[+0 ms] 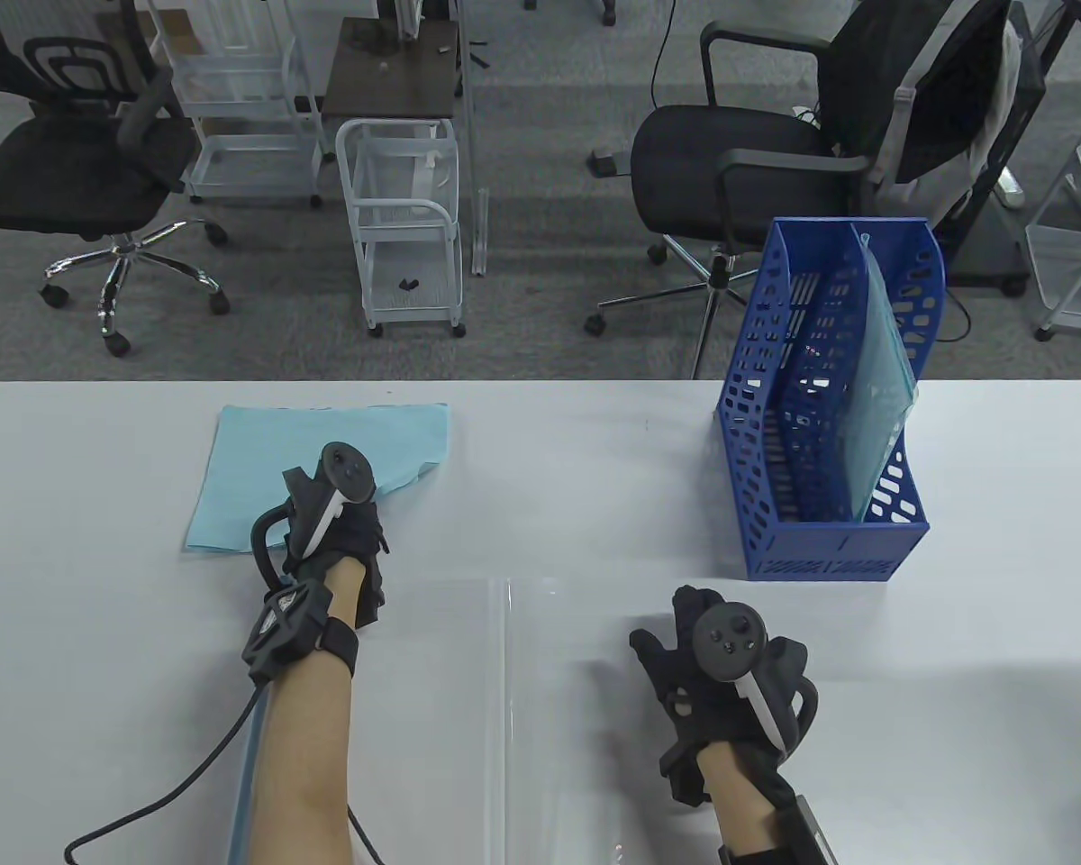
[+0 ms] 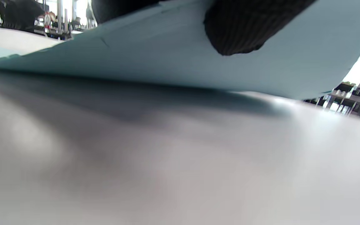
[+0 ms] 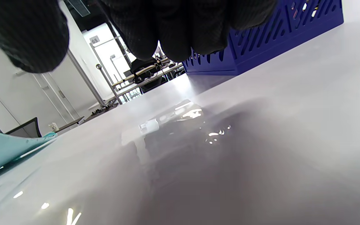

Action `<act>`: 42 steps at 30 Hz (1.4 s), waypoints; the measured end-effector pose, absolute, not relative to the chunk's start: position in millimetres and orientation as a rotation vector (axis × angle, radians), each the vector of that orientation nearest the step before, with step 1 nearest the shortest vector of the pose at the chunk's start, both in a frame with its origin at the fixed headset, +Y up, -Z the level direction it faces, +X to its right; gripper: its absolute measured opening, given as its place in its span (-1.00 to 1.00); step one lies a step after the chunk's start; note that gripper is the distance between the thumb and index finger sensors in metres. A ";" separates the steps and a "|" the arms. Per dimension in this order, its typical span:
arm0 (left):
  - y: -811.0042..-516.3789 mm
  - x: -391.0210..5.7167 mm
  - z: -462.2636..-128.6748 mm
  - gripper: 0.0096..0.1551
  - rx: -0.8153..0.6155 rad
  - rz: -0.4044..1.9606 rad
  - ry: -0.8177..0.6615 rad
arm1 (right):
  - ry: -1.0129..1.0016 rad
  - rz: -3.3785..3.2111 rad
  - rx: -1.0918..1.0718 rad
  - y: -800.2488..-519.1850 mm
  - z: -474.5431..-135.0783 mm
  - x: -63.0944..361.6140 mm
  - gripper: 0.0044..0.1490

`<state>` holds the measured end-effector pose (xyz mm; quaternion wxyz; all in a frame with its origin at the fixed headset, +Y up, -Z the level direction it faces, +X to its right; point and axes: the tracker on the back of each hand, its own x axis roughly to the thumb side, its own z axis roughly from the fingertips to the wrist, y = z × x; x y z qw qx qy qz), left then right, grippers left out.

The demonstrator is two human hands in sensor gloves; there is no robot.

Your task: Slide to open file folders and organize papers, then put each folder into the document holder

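Note:
A light blue paper sheet (image 1: pixel 306 468) lies on the white table at the left. My left hand (image 1: pixel 365 532) pinches its near right corner. In the left wrist view the sheet (image 2: pixel 136 53) is raised off the table, with a gloved fingertip (image 2: pixel 236 31) under it. A clear plastic folder (image 1: pixel 522 721) lies flat at the front centre. My right hand (image 1: pixel 685 649) rests on it with its fingers spread. They hang just over the glossy plastic (image 3: pixel 198 140) in the right wrist view. The blue document holder (image 1: pixel 775 532) stands at the right, with a teal-tinted folder (image 1: pixel 874 414) upright in its right slot.
A pale blue strip (image 1: pixel 241 784) lies along my left forearm near the table's front edge. A black cable (image 1: pixel 171 793) trails from the left wrist. Beyond the far table edge stand office chairs (image 1: pixel 739 171) and white wire carts (image 1: pixel 405 225).

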<state>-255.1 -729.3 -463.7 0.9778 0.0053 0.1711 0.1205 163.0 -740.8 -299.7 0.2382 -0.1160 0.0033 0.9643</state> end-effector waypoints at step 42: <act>-659.8 -226.7 -289.2 -0.51 -0.171 1.288 -0.351 | 0.299 1.691 0.346 -707.1 -292.3 157.4 -0.46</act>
